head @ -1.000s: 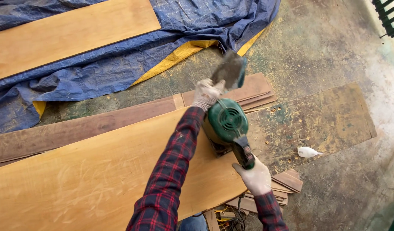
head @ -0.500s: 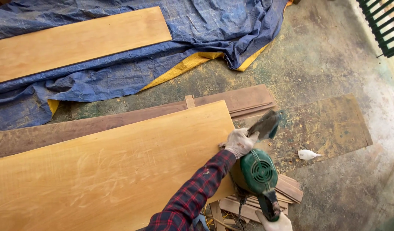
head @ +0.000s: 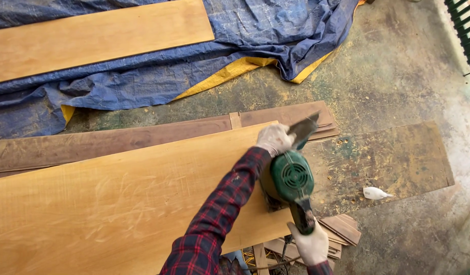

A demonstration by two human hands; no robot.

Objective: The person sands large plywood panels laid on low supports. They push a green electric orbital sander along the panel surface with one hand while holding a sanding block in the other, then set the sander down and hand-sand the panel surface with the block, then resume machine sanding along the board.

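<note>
Concrete floor (head: 398,66), blue tarp (head: 143,76), boards.
Left hand (head: 273,139) gripped the green sander (head: 292,175) front; right hand (head: 310,245) clasped its rear handle over a pale board (head: 118,203).

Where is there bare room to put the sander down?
Free: the big pale board left of the left hand, and the concrete floor between the blue tarp and the dusty sheet. Crowded: around the green sander, the right hand and the scrap pieces below.
</note>
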